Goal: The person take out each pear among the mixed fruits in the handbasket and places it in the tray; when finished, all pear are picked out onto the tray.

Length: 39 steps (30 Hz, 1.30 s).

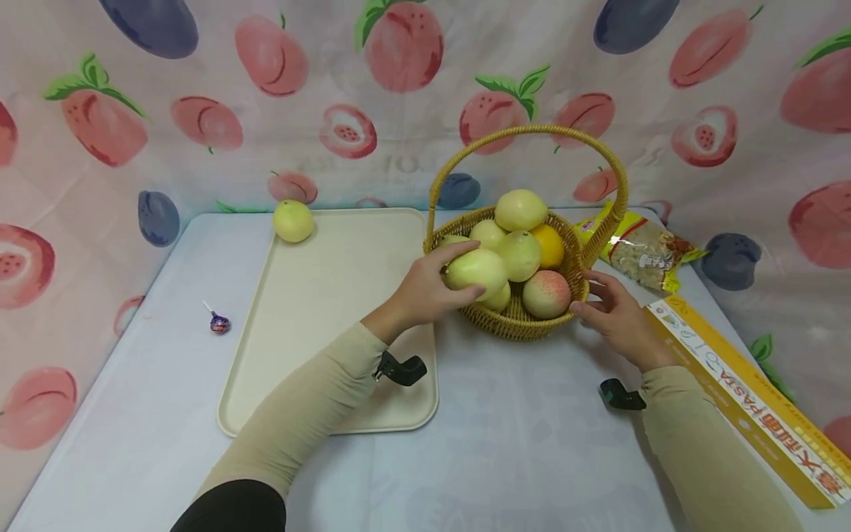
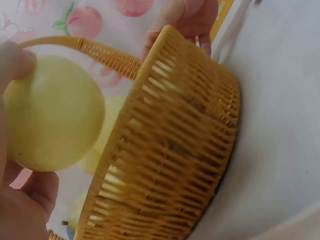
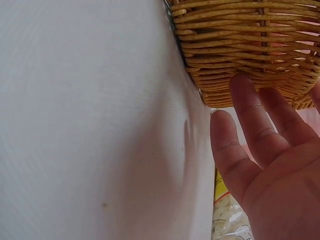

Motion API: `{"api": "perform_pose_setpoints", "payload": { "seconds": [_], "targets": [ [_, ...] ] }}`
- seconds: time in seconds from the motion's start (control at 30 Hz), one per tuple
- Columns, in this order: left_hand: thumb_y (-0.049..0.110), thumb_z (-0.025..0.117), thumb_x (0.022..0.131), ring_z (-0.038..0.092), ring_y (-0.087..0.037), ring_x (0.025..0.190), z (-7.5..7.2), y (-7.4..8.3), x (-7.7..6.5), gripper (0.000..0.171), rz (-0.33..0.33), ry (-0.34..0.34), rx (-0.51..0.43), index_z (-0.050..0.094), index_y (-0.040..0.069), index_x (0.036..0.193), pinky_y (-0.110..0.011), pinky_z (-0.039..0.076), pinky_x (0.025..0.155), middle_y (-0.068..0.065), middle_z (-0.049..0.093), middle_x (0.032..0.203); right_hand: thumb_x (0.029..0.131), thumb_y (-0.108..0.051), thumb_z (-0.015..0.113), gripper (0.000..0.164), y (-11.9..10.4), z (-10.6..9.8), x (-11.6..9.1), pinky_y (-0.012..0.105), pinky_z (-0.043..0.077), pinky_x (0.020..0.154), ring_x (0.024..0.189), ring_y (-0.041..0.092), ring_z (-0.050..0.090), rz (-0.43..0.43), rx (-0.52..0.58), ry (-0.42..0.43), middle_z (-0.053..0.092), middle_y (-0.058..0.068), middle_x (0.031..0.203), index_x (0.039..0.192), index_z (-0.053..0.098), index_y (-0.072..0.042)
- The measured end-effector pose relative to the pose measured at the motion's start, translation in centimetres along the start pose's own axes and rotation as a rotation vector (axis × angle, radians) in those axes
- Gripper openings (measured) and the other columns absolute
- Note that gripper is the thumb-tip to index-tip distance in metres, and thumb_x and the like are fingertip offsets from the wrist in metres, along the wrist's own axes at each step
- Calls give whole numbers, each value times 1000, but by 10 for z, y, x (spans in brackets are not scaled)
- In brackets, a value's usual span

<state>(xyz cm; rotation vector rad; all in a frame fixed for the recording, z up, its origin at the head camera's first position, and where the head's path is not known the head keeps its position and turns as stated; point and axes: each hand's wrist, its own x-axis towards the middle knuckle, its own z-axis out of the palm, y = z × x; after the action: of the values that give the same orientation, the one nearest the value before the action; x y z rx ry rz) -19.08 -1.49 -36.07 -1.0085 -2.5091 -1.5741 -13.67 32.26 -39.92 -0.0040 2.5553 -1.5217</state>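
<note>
Wicker weave fills the middle of my work: my left hand (image 1: 425, 290) is clamped, thumb and fingers, on a pale yellow-green fruit (image 1: 477, 271) above the left rim of the handled basket (image 1: 515, 329). I judge the step in hand to be moving fruit between basket and tray (image 1: 346, 295), though which way I cannot tell; the next move calls for a sure hold and room to clear rim and handle. My right hand (image 1: 621, 321) is at the basket's right side, fingers apart and extended, perhaps steadying it. Inside sit a peach (image 1: 547, 294), an orange (image 1: 549, 246) and more pale fruit.

White cloth covers the tabletop (image 1: 505, 443). Another pale fruit (image 1: 293, 221) is at the tray's far left corner, a lollipop (image 1: 219, 324) by the tabletop's left edge, a snack bag (image 1: 641, 251) near the far right corner, a pasta box (image 1: 744, 391) along the right edge. Fruit-print fabric (image 1: 412, 177) hangs behind.
</note>
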Motion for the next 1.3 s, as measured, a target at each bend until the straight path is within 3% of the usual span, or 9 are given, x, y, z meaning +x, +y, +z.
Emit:
{"api": "perform_pose_setpoints", "payload": {
  "seconds": [0.23, 0.43, 0.7, 0.83, 1.07, 1.3],
  "targets": [
    [23, 78, 87, 51, -23, 129, -13, -2, -3, 63, -2, -17, 25, 55, 5, 143, -35, 46, 97, -10, 54, 144, 99, -43, 62, 80, 1, -1, 0, 24, 50, 85, 132, 46, 42, 15, -15, 3, 25, 24, 160, 161, 17, -17],
    [25, 76, 88, 49, -23, 128, -17, -4, -2, 64, -36, -43, 23, 53, 9, 145, -38, 46, 96, -10, 52, 145, 99, -43, 61, 80, 0, -1, -1, 30, 51, 89, 132, 45, 43, 22, -20, -1, 25, 23, 160, 161, 16, -18],
    [28, 78, 87, 45, -22, 132, -12, -12, 4, 72, -56, -111, 27, 47, 7, 149, -39, 43, 100, -8, 46, 149, 100, -43, 61, 80, -1, 0, -1, 27, 51, 88, 132, 45, 43, 24, -14, -4, 25, 24, 160, 161, 17, -18],
    [27, 79, 86, 43, -22, 134, -8, -13, 7, 77, -57, -150, 34, 43, 6, 150, -39, 41, 104, -8, 44, 151, 99, -43, 61, 80, 0, 0, -1, 37, 51, 93, 132, 44, 44, 30, -18, -1, 25, 23, 160, 161, 17, -18],
    [29, 78, 87, 44, -25, 133, -4, -12, 7, 80, -75, -146, 36, 39, 9, 154, -45, 43, 102, -10, 41, 151, 100, -41, 60, 79, 0, -1, 1, 43, 50, 96, 131, 44, 45, 27, -16, 3, 26, 23, 159, 161, 17, -18],
    [31, 81, 84, 47, -25, 130, 5, -15, 10, 89, -34, -168, 137, 34, 11, 156, -45, 43, 101, -11, 46, 148, 100, -43, 61, 80, -1, 0, 0, 59, 41, 102, 134, 45, 42, 40, 11, -4, 23, 23, 161, 161, 16, -19]
  ]
}}
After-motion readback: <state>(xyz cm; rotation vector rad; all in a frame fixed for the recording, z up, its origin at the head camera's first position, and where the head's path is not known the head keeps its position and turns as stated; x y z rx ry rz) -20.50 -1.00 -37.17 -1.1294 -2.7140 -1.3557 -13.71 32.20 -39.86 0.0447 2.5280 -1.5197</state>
